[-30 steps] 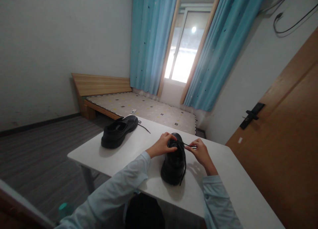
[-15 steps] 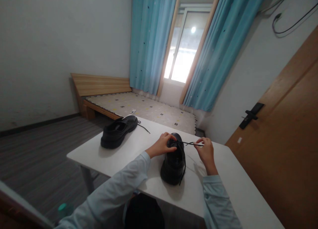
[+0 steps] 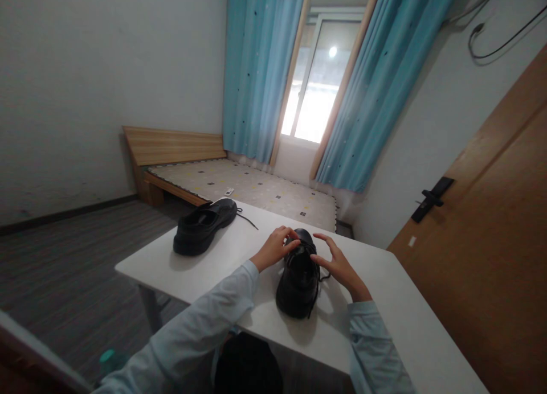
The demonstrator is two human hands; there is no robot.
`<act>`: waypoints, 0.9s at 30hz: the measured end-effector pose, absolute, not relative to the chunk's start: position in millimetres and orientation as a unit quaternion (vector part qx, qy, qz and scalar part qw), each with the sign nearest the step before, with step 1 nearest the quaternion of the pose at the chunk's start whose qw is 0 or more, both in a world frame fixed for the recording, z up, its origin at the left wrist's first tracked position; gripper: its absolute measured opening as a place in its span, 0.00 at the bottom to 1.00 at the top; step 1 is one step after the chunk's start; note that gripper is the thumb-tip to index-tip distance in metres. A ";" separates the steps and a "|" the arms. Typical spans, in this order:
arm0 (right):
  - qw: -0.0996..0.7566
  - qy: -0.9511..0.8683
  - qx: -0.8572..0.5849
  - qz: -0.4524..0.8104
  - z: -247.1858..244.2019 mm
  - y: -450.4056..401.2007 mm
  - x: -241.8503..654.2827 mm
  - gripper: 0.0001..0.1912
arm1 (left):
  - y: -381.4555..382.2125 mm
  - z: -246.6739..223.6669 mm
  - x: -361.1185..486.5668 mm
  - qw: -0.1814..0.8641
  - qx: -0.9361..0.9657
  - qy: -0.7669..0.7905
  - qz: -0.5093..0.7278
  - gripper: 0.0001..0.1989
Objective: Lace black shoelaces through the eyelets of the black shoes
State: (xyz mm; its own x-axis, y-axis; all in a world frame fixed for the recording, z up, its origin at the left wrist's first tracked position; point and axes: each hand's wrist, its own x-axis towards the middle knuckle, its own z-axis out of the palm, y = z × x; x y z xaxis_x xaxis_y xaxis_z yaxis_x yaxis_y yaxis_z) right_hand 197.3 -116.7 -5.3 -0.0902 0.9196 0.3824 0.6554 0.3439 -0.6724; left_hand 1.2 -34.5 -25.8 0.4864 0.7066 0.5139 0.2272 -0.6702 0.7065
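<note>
The black shoe at hand [image 3: 289, 294] stands sole-down on the white desk [image 3: 384, 274], between the two hands, its long axis running away from the person, toe at the far end and heel toward the near edge. The lacing sits close to the toe, so both hands are level with the far half of the shoe and reach it from its sides. The left hand [image 3: 276, 251] is the nearer: its fingers overlap the upper by the lacing, with thumb and forefinger only narrowly apart; whether they grip any lace I cannot tell. The right hand [image 3: 339, 269] is just beside the opposite side, fingers spread wide and nothing visible between them, the thumb tip at or very near the collar. On that right side a loose lace [image 3: 326, 277] sticks out below the right hand. The other black shoe [image 3: 192, 240] lies well apart, beyond the left hand.
</note>
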 end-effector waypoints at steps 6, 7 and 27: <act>0.370 -0.722 -0.546 0.211 -17.0 -112.2 195.9 0.37 | -32.0 -28.2 2.4 0.282 0.813 0.293 0.417 0.06; 0.371 -0.720 -0.545 0.217 -19.1 -111.4 196.6 0.36 | -31.9 -28.5 2.6 0.283 0.813 0.293 0.417 0.06; 0.376 -0.711 -0.540 0.248 -25.2 -107.9 200.8 0.35 | -41.6 -24.3 6.5 0.287 0.795 0.313 0.434 0.06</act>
State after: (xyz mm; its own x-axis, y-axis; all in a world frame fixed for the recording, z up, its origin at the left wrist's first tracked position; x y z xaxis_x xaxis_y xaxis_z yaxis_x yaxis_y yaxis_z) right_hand 200.8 -107.9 -25.2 -0.1346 0.9543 0.2669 0.5823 0.2941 -0.7579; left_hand 6.5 -41.6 -24.3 0.4278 0.7463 0.5098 0.2484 -0.6394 0.7276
